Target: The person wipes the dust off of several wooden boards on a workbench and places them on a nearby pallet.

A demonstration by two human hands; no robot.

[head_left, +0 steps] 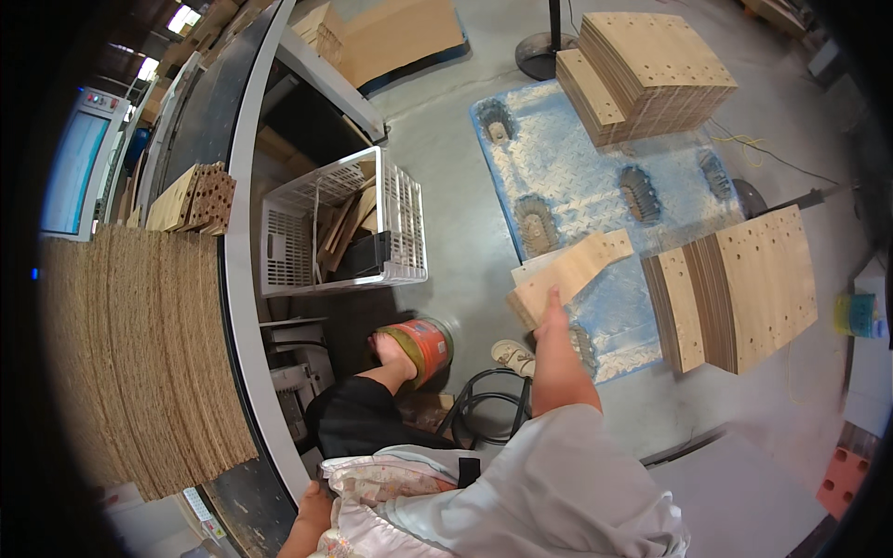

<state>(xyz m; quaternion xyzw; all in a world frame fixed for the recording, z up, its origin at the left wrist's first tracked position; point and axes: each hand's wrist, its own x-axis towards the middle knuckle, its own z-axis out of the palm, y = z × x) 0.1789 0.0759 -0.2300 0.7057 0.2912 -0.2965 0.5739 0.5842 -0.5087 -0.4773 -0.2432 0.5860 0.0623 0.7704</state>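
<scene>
Above the blue pallet [567, 177], right hand [551, 316] holds several wooden boards [567, 272].

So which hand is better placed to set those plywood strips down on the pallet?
Right. The right hand already grips the plywood strips out over the blue pallet; the left hand sits low by the lap.
</scene>
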